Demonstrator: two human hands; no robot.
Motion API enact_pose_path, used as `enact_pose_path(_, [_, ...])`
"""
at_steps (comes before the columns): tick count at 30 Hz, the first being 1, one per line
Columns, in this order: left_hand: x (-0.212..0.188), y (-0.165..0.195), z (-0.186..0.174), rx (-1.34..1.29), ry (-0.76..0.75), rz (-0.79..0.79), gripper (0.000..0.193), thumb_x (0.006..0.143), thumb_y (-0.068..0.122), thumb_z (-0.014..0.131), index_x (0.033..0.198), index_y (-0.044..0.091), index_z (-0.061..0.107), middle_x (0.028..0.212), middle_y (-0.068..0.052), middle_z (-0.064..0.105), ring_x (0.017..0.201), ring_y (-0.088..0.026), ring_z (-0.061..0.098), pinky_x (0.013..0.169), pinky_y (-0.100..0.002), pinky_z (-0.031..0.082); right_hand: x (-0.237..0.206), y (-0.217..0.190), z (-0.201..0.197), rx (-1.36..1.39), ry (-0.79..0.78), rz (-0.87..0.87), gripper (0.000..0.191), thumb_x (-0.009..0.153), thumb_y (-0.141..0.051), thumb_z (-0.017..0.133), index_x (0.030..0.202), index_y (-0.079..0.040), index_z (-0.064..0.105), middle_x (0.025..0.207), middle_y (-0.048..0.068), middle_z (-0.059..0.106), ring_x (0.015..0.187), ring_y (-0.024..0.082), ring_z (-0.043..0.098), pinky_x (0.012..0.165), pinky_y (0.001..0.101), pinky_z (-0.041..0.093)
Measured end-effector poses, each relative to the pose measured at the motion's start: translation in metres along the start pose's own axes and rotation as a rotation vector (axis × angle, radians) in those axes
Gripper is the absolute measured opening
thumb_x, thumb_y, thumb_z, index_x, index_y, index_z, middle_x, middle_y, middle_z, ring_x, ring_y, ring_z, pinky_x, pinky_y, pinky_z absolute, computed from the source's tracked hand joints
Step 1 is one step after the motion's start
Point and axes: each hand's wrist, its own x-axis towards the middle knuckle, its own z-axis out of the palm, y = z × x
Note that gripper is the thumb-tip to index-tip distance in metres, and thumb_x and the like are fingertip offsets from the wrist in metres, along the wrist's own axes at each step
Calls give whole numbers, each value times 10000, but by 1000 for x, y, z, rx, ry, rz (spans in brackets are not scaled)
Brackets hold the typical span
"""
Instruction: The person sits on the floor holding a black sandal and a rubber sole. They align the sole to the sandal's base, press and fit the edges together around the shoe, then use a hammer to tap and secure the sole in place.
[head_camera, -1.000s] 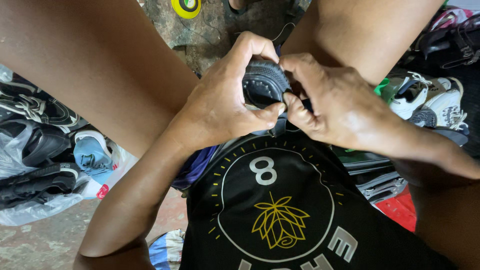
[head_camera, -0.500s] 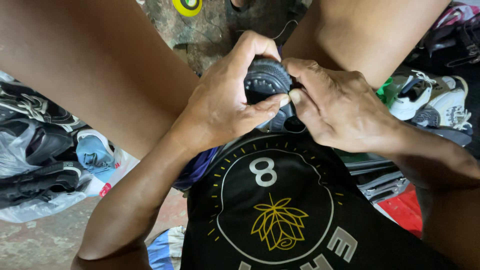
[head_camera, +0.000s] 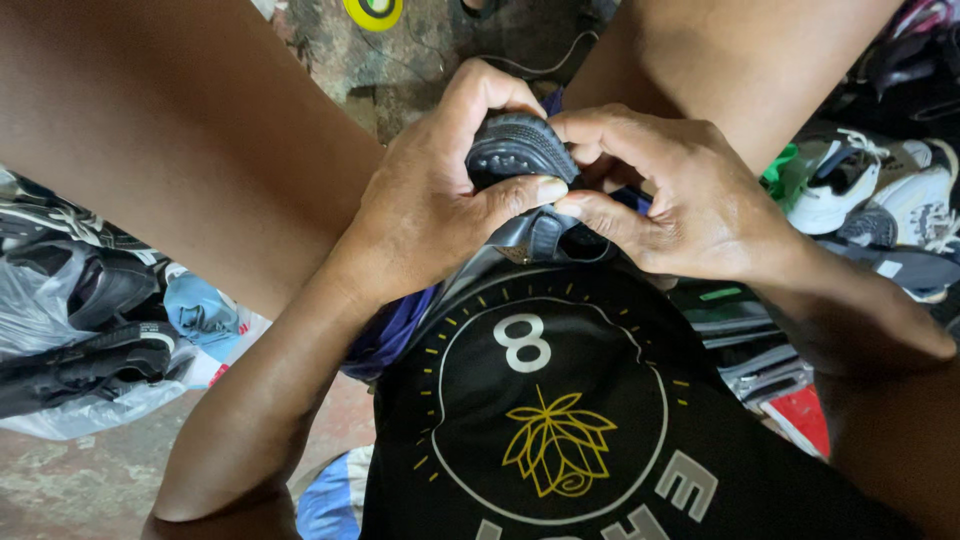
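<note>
Head view: both hands' (head_camera: 430, 215) (head_camera: 690, 205) grip clenched on dark shoe (head_camera: 515, 150), perhaps a sandal, white sneakers (head_camera: 860, 190) beside.

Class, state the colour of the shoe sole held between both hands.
Dark grey-black shoe sole, in the head view.

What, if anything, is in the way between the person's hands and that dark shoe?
Nothing visible. The left hand wraps the dark shoe with its thumb across the treaded sole, and the right hand touches it with its fingers from the other side.
</note>
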Motion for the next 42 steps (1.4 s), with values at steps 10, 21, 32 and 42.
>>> enact_pose_path(10, [-5,1,-1,-4,-4,31,425,1054,405,710,1334,124,558,1135,-55,711,1079,-191,750,978,-346,587,0,-4,5,42,39,-2,340,984,-73,713,1297,-53,580,1032,68,635,779,126,626,586,240,506])
enact_pose_path(21, [-9,9,-3,16,27,77,405,978,169,748,1295,84,511,1160,-80,680,1060,-222,742,911,-356,577,-2,-6,7,-26,43,34,399,956,-136,733,1309,-67,561,974,54,605,721,129,637,559,255,514])
enact_pose_path(32, [-13,4,3,-8,78,70,352,1027,201,734,1272,90,507,1089,-70,683,953,-199,735,884,-363,568,2,-6,11,-90,89,-24,255,1026,-125,695,1242,-58,577,959,53,613,715,120,632,571,250,504])
enact_pose_path(42, [-11,3,-5,-23,32,114,303,1111,277,629,1301,81,498,1167,-98,677,1085,-259,721,922,-386,557,4,-2,11,-81,95,-51,222,1055,-117,672,1227,-47,551,954,47,605,704,95,627,576,230,506])
